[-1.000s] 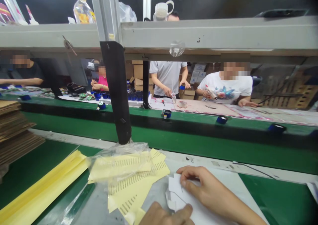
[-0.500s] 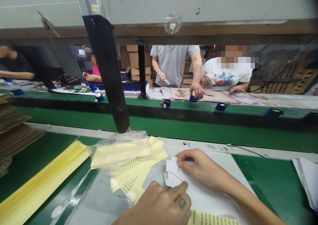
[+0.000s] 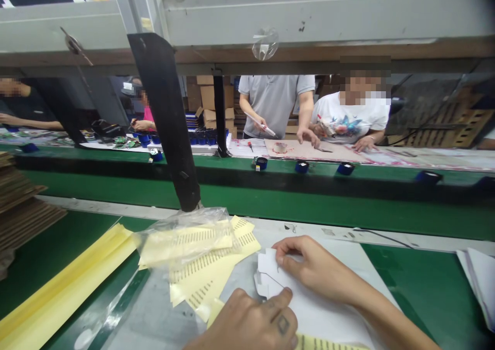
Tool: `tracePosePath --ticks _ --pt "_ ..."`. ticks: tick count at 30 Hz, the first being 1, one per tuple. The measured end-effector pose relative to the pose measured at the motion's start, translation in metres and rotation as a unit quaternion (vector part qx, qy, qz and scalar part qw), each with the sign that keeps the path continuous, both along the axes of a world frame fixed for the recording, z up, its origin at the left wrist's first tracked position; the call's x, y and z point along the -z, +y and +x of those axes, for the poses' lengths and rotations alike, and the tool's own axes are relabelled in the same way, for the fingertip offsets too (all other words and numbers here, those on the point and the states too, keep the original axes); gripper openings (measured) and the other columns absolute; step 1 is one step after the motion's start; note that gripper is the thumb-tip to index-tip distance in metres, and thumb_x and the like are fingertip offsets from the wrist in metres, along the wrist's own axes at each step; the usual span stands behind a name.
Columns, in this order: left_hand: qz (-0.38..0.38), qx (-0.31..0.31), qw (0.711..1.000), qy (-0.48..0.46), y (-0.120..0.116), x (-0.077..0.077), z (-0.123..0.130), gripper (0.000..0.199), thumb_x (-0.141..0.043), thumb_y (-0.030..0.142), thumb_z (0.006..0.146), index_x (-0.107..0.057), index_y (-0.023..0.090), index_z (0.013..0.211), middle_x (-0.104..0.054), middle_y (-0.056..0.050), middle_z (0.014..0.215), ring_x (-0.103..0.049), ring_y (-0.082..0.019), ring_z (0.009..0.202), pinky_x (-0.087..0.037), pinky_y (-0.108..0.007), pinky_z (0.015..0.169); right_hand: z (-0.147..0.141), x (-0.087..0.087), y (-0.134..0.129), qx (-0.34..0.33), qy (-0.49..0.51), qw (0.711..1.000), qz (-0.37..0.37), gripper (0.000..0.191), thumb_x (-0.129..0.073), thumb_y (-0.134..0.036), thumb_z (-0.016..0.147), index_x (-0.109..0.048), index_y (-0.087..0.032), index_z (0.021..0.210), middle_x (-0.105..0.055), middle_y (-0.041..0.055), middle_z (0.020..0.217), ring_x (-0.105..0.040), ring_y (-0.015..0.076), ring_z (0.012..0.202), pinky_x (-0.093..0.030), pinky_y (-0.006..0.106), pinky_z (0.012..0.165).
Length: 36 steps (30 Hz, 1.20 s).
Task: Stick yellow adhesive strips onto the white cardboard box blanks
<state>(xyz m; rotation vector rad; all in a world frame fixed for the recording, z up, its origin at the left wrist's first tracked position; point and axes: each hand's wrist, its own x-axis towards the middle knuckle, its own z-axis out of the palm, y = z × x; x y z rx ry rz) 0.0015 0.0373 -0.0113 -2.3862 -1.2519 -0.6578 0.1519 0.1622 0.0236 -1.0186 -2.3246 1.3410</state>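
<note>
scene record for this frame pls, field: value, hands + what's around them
left hand: fingertips pressed on the white die-cut card, near edge
right hand: pinching the card's far edge
under card: white sheet
left of card: yellow label sheets, some inside a clear plastic bag
far left: long yellow strips, cardboard stack
beyond: green conveyor carrying small blue parts
others: people working across the belt

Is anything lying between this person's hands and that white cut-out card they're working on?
Nothing visible does. The right hand rests its fingers on the white card, and the left hand touches its near edge. The yellow label sheets lie beside it, to the left.
</note>
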Motion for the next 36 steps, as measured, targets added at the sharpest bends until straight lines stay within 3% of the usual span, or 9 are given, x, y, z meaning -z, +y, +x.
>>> tracePosePath --ticks 8,15,20,26,36 --pt "0.004 -0.002 1.000 -0.026 0.000 0.003 0.001 0.012 -0.049 0.013 0.083 -0.051 0.019 0.073 -0.076 -0.002 0.105 -0.063 -0.015 0.041 -0.034 -0.032 0.029 0.005 -0.014 0.002 -0.070 0.018 0.995 -0.073 0.019 -0.055 -0.036 0.084 -0.058 -0.020 0.075 -0.070 0.0055 0.101 -0.062 0.0236 0.097 -0.048 0.032 0.083" --pt "-0.004 0.003 0.999 -0.040 0.000 0.004 0.000 0.014 -0.047 0.014 0.085 -0.050 0.019 0.073 -0.076 -0.002 0.102 -0.063 -0.013 0.042 -0.034 -0.030 0.030 0.004 -0.013 0.001 -0.020 0.000 0.997 -0.071 0.019 -0.059 -0.038 0.081 -0.063 -0.019 0.080 -0.064 0.0108 0.129 -0.058 0.0287 0.118 -0.042 0.039 0.101" --pt "-0.013 -0.002 0.999 -0.032 0.000 0.002 0.001 0.009 -0.051 0.015 0.083 -0.050 0.019 0.075 -0.075 -0.002 0.106 -0.063 -0.014 0.043 -0.038 -0.030 0.031 0.003 -0.010 0.000 -0.015 -0.007 0.998 -0.056 0.017 -0.059 -0.036 0.082 -0.062 -0.020 0.076 -0.066 0.0102 0.126 -0.057 0.0298 0.120 -0.041 0.041 0.101" --pt "-0.019 0.002 0.999 -0.032 0.000 0.003 0.001 0.010 -0.049 0.016 0.086 -0.052 0.019 0.076 -0.075 -0.003 0.108 -0.063 -0.014 0.043 -0.038 -0.029 0.032 0.001 -0.003 0.002 -0.032 0.001 0.999 -0.037 0.013 -0.054 -0.029 0.085 -0.062 -0.020 0.078 -0.071 0.0044 0.091 -0.062 0.0272 0.108 -0.046 0.036 0.092" --pt "-0.007 0.009 0.999 -0.047 0.001 0.005 -0.001 0.012 -0.049 0.015 0.085 -0.050 0.019 0.074 -0.075 -0.003 0.108 -0.064 -0.013 0.044 -0.035 -0.030 0.031 0.000 0.003 0.002 -0.016 -0.012 1.000 -0.008 0.011 -0.051 -0.021 0.082 -0.061 -0.021 0.079 -0.069 0.0028 0.090 -0.062 0.0221 0.091 -0.046 0.034 0.084"
